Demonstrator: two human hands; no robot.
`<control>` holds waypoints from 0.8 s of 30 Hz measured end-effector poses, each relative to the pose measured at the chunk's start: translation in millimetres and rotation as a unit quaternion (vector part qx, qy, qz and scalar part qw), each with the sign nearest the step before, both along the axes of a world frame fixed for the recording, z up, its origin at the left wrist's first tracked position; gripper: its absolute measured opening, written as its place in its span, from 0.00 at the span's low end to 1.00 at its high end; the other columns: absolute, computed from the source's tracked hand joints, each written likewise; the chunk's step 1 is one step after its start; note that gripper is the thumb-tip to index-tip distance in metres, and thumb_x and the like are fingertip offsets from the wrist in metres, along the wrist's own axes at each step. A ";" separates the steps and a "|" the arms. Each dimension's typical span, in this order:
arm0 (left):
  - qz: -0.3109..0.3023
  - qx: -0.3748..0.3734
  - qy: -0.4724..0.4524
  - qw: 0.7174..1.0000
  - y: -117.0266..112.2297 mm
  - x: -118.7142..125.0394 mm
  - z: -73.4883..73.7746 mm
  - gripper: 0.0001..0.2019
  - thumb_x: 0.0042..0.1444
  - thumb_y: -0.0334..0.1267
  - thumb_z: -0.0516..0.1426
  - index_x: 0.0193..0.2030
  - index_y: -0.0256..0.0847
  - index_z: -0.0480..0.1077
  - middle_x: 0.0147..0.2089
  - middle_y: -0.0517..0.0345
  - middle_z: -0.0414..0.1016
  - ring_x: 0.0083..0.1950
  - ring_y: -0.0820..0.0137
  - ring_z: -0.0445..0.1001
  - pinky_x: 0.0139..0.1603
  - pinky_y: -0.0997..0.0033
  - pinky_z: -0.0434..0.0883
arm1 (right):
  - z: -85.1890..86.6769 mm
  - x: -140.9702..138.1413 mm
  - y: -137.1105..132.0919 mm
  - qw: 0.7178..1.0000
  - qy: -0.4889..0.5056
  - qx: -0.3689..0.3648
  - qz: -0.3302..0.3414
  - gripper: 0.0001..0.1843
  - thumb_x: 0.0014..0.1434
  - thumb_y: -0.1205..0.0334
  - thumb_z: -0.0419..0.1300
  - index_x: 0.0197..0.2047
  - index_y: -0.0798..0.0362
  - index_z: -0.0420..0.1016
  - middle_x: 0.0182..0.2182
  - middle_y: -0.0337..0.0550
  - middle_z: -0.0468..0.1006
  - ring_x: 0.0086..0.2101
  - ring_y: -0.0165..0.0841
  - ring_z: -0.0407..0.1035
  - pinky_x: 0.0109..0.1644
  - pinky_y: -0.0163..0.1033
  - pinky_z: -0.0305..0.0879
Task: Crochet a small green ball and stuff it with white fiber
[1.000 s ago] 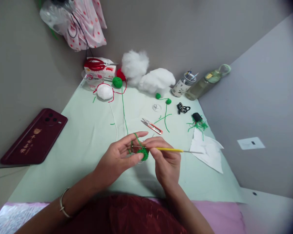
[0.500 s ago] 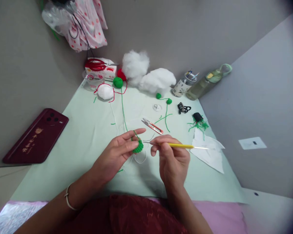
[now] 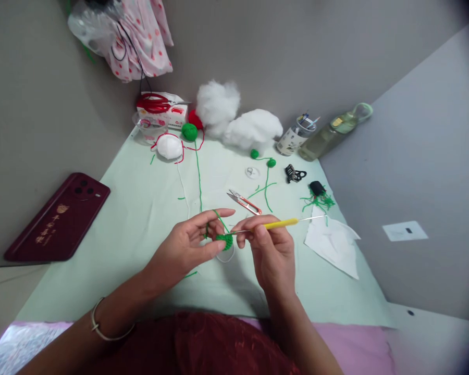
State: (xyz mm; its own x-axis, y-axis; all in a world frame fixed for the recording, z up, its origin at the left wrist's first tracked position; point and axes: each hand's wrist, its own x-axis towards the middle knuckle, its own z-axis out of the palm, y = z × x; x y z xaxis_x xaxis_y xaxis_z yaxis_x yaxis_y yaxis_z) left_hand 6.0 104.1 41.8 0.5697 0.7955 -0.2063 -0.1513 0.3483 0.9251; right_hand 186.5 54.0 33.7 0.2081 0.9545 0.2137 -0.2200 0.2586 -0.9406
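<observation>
My left hand (image 3: 193,242) pinches a small green crochet piece (image 3: 225,241) between thumb and fingers, with green yarn (image 3: 199,177) looped over its raised index finger. That yarn runs back to a green yarn ball (image 3: 189,132). My right hand (image 3: 271,250) grips the yellow handle of a crochet hook (image 3: 281,224) like a pen. The hook's thin metal shaft reaches left to the upper edge of the green piece; whether its tip is inside a stitch is too small to tell. Thread snips (image 3: 245,202) lie just beyond my hands.
A dark red phone (image 3: 58,217) lies at left. White stuffing (image 3: 254,129), a pen cup (image 3: 296,136) and a green bottle (image 3: 332,133) stand along the back. White yarn (image 3: 169,147), a black hair claw (image 3: 295,173) and white paper (image 3: 332,245) lie on the table.
The hook has moved left and its tip now meets the green piece; its back end has tipped upward. The green piece has shifted slightly right and down in my left fingers.
</observation>
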 end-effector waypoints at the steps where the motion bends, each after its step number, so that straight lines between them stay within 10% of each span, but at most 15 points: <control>1: -0.002 0.005 0.006 1.000 -0.5 0.2 -0.1 0.23 0.59 0.35 0.67 0.62 0.51 0.78 0.41 0.61 0.72 0.48 0.70 0.73 0.58 0.67 0.70 | 0.6 0.7 -0.7 1.000 -0.003 0.002 0.005 0.09 0.71 0.58 0.61 0.42 0.49 0.83 0.36 0.42 0.85 0.32 0.30 0.75 0.37 0.37 0.74; 18: 0.051 0.221 0.123 0.966 -5.1 2.3 1.1 0.23 0.58 0.28 0.60 0.58 0.47 0.79 0.39 0.61 0.72 0.46 0.69 0.74 0.56 0.67 0.70 | 12.0 5.7 -12.8 0.929 -0.325 0.175 0.000 0.14 0.70 0.75 0.56 0.50 0.50 0.77 0.40 0.45 0.84 0.43 0.35 0.79 0.47 0.43 0.75; 24: 0.075 0.125 0.071 0.987 -3.8 5.2 -3.3 0.23 0.58 0.31 0.63 0.61 0.47 0.79 0.40 0.60 0.72 0.45 0.69 0.72 0.54 0.67 0.71 | 4.6 -1.4 -14.7 0.792 -0.544 0.256 -0.102 0.15 0.67 0.75 0.59 0.52 0.50 0.78 0.44 0.50 0.85 0.42 0.36 0.79 0.41 0.40 0.79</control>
State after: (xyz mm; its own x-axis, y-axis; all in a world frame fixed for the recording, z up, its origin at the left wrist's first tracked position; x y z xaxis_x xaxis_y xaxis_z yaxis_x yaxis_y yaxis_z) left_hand 11.2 100.2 38.5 0.4205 0.9052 -0.0614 -0.0474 0.0895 0.9949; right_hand 185.2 39.3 38.3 -0.2266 0.6545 0.7213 0.7453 0.5932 -0.3042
